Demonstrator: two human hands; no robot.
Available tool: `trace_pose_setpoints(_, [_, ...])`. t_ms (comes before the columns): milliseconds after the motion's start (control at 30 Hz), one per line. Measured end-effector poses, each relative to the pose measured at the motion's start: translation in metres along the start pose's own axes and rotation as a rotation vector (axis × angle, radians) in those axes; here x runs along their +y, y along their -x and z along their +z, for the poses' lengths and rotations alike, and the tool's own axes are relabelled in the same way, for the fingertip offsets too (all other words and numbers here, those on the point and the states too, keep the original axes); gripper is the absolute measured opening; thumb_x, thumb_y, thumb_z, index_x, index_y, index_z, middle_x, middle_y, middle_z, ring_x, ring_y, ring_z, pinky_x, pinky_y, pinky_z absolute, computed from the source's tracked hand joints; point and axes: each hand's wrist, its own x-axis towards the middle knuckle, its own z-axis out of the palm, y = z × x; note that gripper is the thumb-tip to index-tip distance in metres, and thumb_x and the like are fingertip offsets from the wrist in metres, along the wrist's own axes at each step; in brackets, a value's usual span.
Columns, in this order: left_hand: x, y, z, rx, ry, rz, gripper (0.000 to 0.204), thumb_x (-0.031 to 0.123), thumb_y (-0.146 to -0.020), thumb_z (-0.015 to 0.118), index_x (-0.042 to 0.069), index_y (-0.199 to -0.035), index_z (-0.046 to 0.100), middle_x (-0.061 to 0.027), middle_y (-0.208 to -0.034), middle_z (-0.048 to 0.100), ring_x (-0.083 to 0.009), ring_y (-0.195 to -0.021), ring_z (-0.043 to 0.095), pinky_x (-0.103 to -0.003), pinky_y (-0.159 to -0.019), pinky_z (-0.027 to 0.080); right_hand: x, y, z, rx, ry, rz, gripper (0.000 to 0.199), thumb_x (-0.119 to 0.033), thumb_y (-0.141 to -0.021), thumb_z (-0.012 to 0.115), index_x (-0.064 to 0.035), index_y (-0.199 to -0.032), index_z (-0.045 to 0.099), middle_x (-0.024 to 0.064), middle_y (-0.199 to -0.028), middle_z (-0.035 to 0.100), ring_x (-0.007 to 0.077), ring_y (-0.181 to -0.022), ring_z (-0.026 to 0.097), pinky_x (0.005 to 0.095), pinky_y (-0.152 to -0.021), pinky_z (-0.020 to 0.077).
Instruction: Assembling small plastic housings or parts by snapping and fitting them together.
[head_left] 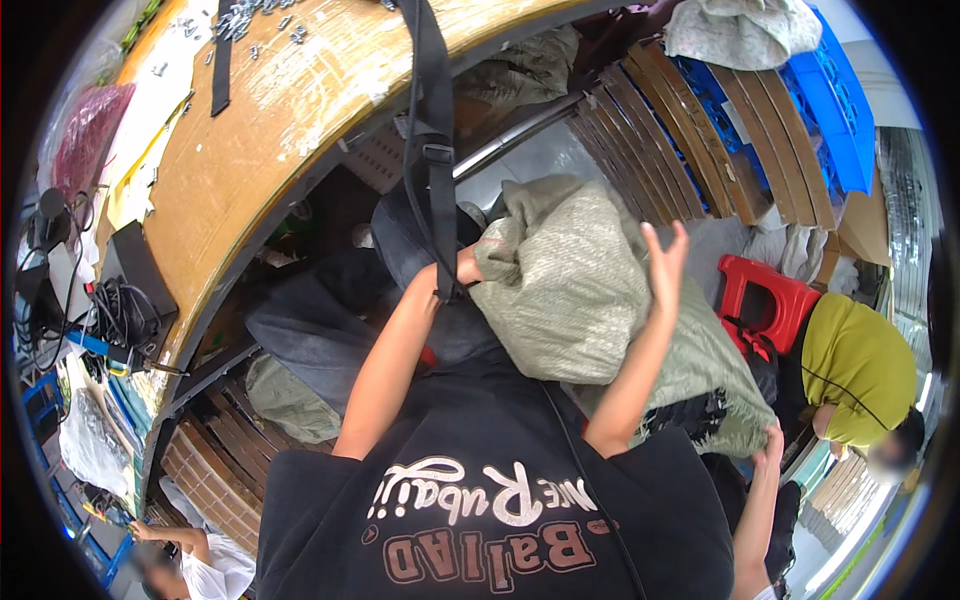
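Note:
A grey-green woven sack (575, 285) bulges in front of my body, over my lap. My left hand (467, 266) is closed on its gathered left edge, with the fingertips partly hidden in the folds. At the sack's right side, my right hand (665, 268) is raised with fingers spread and nothing in them. Another person's hand (770, 447) touches the frayed edge of woven sacking (725, 395) at the lower right, where dark contents show. I cannot tell whether this is the same sack.
A worn wooden table (300, 85) with small metal parts (240, 20) curves across the upper left. A black strap (436, 160) hangs from above. Stacked brown boards (690, 120), blue crates (830, 100) and a red stool (765, 300) stand right. A person in yellow-green (860, 365) bends nearby.

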Motion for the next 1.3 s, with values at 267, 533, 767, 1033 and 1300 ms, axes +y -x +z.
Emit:
trace_pose_setpoints(267, [-0.011, 0.011, 0.026, 0.095, 0.511, -0.121, 0.037, 0.018, -0.079, 0.059, 0.002, -0.111, 0.051, -0.006, -0.102, 0.057, -0.0154, -0.092, 0.054, -0.028, -0.082, 0.043, 0.008, -0.116, 0.281, -0.18, 0.144, 0.39, 0.053, -0.039, -0.073, 0.063, -0.002, -0.11, 0.051, 0.0137, -0.114, 0.05, 0.0286, -0.103, 0.048, 0.0394, -0.087, 0.0356])
trace_pose_setpoints(533, [-0.021, 0.053, 0.011, 0.496, 1.009, -0.037, 0.037, 0.004, -0.075, 0.047, -0.002, -0.111, 0.05, -0.012, -0.109, 0.056, -0.0222, -0.099, 0.055, -0.034, -0.089, 0.043, 0.216, 0.007, 0.121, -0.487, 0.298, 0.297, 0.041, -0.034, -0.073, 0.063, -0.0005, -0.096, 0.058, 0.0133, -0.101, 0.057, 0.0269, -0.094, 0.052, 0.0386, -0.083, 0.038])
trace_pose_setpoints(767, [-0.036, 0.026, 0.009, 0.757, 0.828, -0.171, 0.03, 0.013, -0.081, 0.051, 0.001, -0.108, 0.049, -0.0146, -0.102, 0.057, -0.0208, -0.091, 0.056, -0.034, -0.084, 0.043, 0.036, -0.04, -0.096, 0.692, -0.613, 0.119, 0.019, 0.006, -0.068, 0.062, 0.0, -0.086, 0.057, 0.0048, -0.086, 0.055, 0.0155, -0.081, 0.05, 0.027, -0.077, 0.0409])
trace_pose_setpoints(1033, [0.003, 0.032, 0.044, 1.061, 0.548, -0.024, 0.026, 0.011, -0.085, 0.044, 0.001, -0.109, 0.044, -0.0146, -0.105, 0.054, -0.0203, -0.085, 0.055, -0.034, -0.082, 0.046, -0.007, -0.024, -0.152, 0.757, -0.303, -0.279, 0.019, 0.008, -0.069, 0.06, 0.0038, -0.087, 0.058, 0.0082, -0.087, 0.058, 0.0168, -0.082, 0.053, 0.0277, -0.078, 0.0411])
trace_pose_setpoints(1300, [0.083, 0.028, 0.117, 0.492, -0.405, 0.095, 0.02, 0.008, -0.08, 0.051, 0.001, -0.099, 0.052, -0.0097, -0.096, 0.053, -0.0201, -0.083, 0.055, -0.029, -0.074, 0.044, -0.062, 0.013, -0.13, 0.452, -0.213, -0.61, 0.026, 0.013, -0.059, 0.057, 0.0018, -0.083, 0.059, 0.0066, -0.084, 0.054, 0.0168, -0.081, 0.052, 0.0268, -0.079, 0.0398])
